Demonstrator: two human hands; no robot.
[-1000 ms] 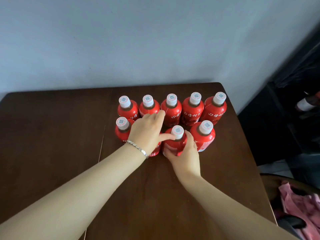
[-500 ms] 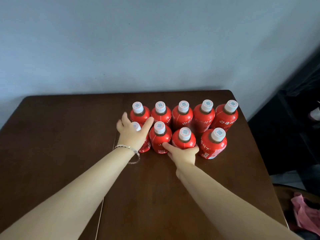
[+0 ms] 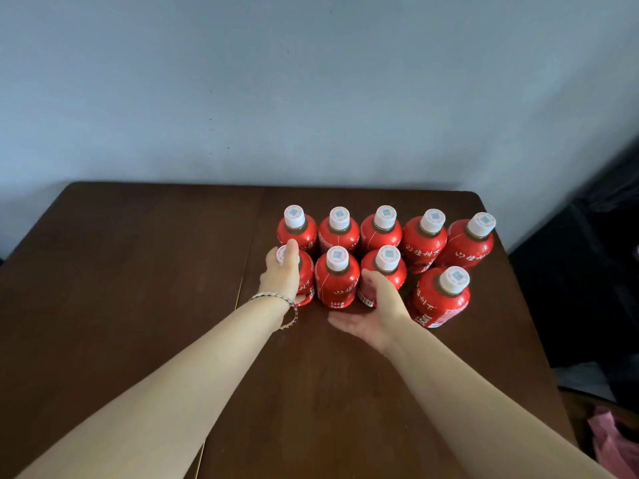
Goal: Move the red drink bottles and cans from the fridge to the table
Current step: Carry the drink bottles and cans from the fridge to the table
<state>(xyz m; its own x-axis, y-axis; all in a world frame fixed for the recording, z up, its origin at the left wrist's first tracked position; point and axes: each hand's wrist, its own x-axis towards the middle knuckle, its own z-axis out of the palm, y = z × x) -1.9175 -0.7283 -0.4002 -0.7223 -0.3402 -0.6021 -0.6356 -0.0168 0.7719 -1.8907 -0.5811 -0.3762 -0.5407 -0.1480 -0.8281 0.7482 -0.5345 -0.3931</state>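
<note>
Several red drink bottles with white caps stand upright in two rows on the dark wooden table [image 3: 138, 305]. The back row [image 3: 382, 233] has more bottles than the front. My left hand [image 3: 281, 276] lies flat against the left side of the front-left bottle [image 3: 306, 278], its fingers covering part of the cap. My right hand [image 3: 375, 307] is open, palm turned left, touching the right side of the third front bottle [image 3: 389, 271]. A middle front bottle [image 3: 337, 283] stands between my hands. Another front bottle [image 3: 444, 299] stands apart to the right.
A seam [image 3: 247, 264] runs down the tabletop just left of the bottles. The table's back edge meets a pale wall [image 3: 311, 98]. Dark furniture [image 3: 594, 271] stands off the right edge, with pink cloth [image 3: 612, 440] low at the right.
My left hand moved off the second front bottle to the outer side of the front-left one. My right hand let go of the third front bottle and opened beside it.
</note>
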